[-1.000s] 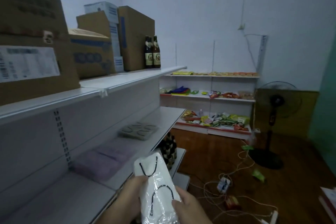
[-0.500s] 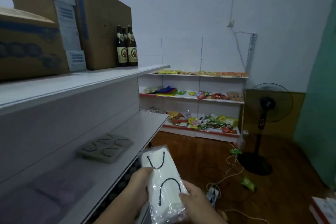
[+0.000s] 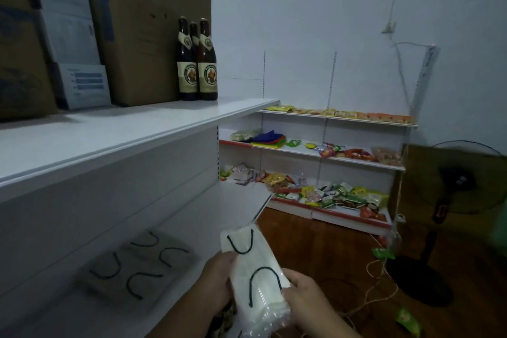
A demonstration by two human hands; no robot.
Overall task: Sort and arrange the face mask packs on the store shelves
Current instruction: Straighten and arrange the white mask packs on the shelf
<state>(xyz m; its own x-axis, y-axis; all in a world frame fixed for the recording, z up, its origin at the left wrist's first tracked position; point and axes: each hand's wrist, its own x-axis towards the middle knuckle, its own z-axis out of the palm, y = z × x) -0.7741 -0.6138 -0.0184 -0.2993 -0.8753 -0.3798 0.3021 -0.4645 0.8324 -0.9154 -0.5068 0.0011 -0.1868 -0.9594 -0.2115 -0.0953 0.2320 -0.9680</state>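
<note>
A clear plastic pack of white face masks (image 3: 255,277) with black ear loops is upright at the bottom centre. My left hand (image 3: 216,280) grips its left edge and my right hand (image 3: 307,296) holds its right edge, fingers curled round it. The pack hovers just off the front edge of the white middle shelf (image 3: 208,217). Two packs of grey face masks (image 3: 140,263) with black loops lie flat side by side on that shelf, to the left of my hands.
Cardboard boxes (image 3: 148,30) and brown bottles (image 3: 197,63) stand on the top shelf (image 3: 137,129). A far shelf unit (image 3: 329,162) holds colourful snack packets. A standing fan (image 3: 450,200) and loose cables (image 3: 378,282) are on the wooden floor at right.
The view has moved forward along the shelf and turned right. The purple packs have slid out of view on the left. Both hands still hold the white mask pack.
</note>
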